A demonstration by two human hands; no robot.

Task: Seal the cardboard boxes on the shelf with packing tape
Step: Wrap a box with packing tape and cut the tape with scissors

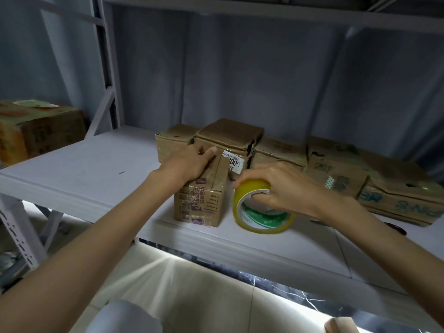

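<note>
The small box [200, 200] stands at the front edge of the shelf [79, 174] and serves as the reference point. The left hand [189, 163] lies on top of this box with fingers extended and close together, pressing down near the centre seam; this likely keeps the flaps closed and the box steady while tape is applied. Just to the right of the box, the right hand [280, 188] grips the yellow tape roll [260, 207], fingers curled over the rim and into the core. The roll stands on edge, touching or just above the shelf; which cannot be determined. No free tape end is visible, so whether a strip already reaches the box cannot be determined.

Directly behind the box sits a taller box [228, 140] bearing a white label [234, 161]. A row of further boxes [336, 169] extends to the right of it along the back. These appear to await sealing. A separate large box [40, 131] rests far left, beyond the shelf upright.
</note>
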